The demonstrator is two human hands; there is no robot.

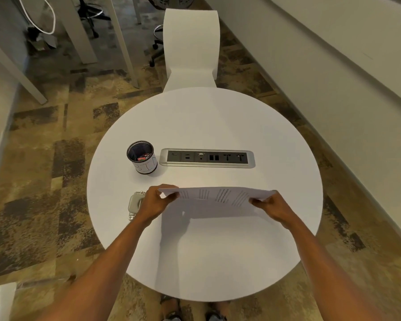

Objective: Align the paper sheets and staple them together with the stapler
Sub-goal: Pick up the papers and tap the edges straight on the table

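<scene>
We hold the paper sheets (218, 195) raised over the tabletop (195, 117), left hand (156, 201) and right hand (272, 208) each pinching one end; sheet count unreadable.

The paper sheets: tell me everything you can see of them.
The paper sheets are white, with short blocks of dark printed lines, too small to read. They are held as one thin stack above the round white table, nearly flat and seen almost edge-on, casting a shadow on the tabletop below. The left hand pinches the left edge and the right hand pinches the right edge. The middle sags a little. How many sheets there are cannot be told, and no staple shows.
</scene>
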